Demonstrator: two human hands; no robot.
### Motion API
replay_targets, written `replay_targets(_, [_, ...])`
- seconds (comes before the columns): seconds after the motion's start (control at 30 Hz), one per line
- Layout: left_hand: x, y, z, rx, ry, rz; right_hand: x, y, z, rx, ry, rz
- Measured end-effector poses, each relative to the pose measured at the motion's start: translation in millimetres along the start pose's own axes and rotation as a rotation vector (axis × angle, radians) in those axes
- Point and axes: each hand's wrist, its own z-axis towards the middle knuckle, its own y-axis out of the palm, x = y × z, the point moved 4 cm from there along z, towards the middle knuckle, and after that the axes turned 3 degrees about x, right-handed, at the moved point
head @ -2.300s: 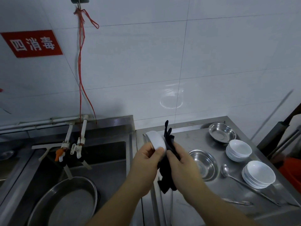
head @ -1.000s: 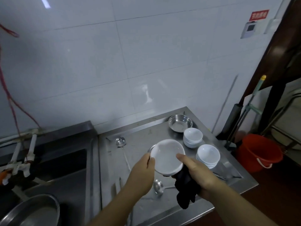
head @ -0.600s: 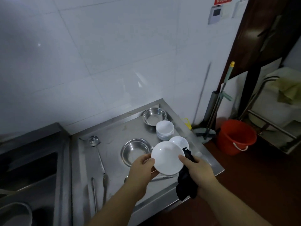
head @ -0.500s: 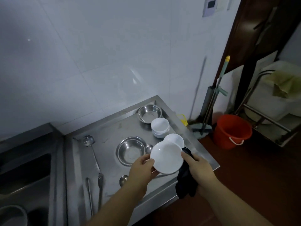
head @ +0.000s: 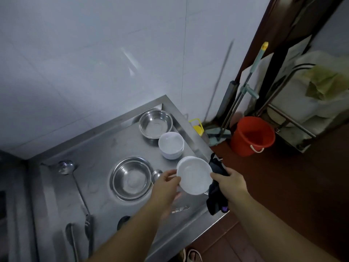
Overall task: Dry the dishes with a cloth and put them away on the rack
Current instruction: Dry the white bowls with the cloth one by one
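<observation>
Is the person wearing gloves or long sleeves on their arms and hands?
No. Both the left hand and the right hand are bare, with no gloves. The forearms are bare too, with no sleeves showing as far up as the picture goes. No rings, watch or bracelets can be seen on either one.

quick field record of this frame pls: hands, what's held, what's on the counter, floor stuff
left hand: pinches the left rim of the white bowl
right hand: holds the bowl's right rim and grips the black cloth
bowl state: held above the steel counter, inside facing the camera
counter: two steel bowls, far and near; stack of white bowls; ladle
floor: red bucket, mop
rack: cannot tell
</observation>
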Motion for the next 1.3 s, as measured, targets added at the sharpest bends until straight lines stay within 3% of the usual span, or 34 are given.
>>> replay_targets(0.23, [-2.3, 11.6, 54.7, 0.041, -0.070, 0.018, -6.2, 12.6, 47.4, 0.021, -0.016, -0.124])
replay_targets(0.5, [-16.3, 12.0, 85.7, 0.200, -0.055, 0.192, -10.6, 37.1, 96.0, -0.097, -0.091, -0.306])
replay_targets(0.97, [-39.0, 32.9, 70.5, 0.507, 0.023, 0.243, -19.8, 43.0, 122.9, -0.424, -0.343, -0.490])
replay_targets(1.17, [-45.1, 31.3, 59.0, 0.572, 0.022, 0.209, -37.0, 25.5, 113.5, -0.412, -0.439, -0.577])
replay_targets(1.3, [-49.6, 3.3, 39.8, 0.609, 0.015, 0.353, -52.8, 26.6, 80.9, -0.415, -0.624, -0.601])
